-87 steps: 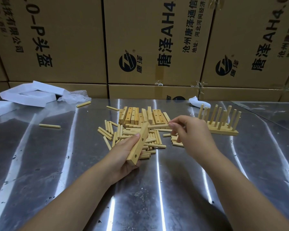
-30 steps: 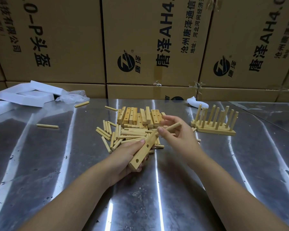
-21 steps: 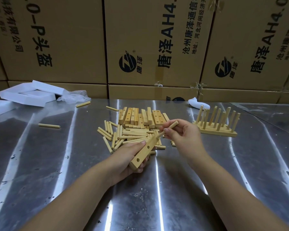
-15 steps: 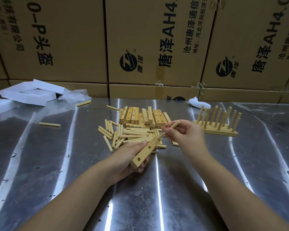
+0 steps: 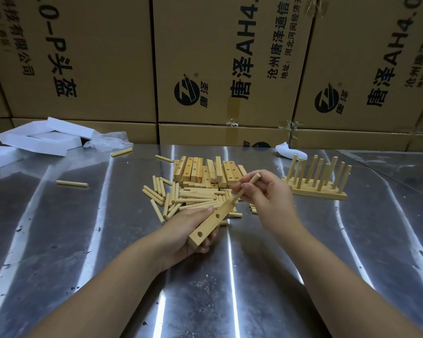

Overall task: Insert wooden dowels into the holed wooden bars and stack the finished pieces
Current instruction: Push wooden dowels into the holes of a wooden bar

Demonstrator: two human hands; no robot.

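Wooden bar (image 5: 211,224), square-edged with round holes along its face, lies slanted in the left grip (image 5: 185,231), fingers curled beneath it and thumb along its top. The right grip (image 5: 268,195) pinches a smooth round dowel (image 5: 251,182) whose lower tip meets the bar's far end; whether it sits in a hole I cannot tell. Just behind, loose dowels (image 5: 193,198) lie heaped against a row of holed bars (image 5: 200,169). To the right stand finished pieces (image 5: 319,191), their dowels upright. All rest on a scuffed, reflective steel surface (image 5: 83,240). Closed cardboard boxes (image 5: 95,57) wall the back, and white foam (image 5: 39,140) lies far left.
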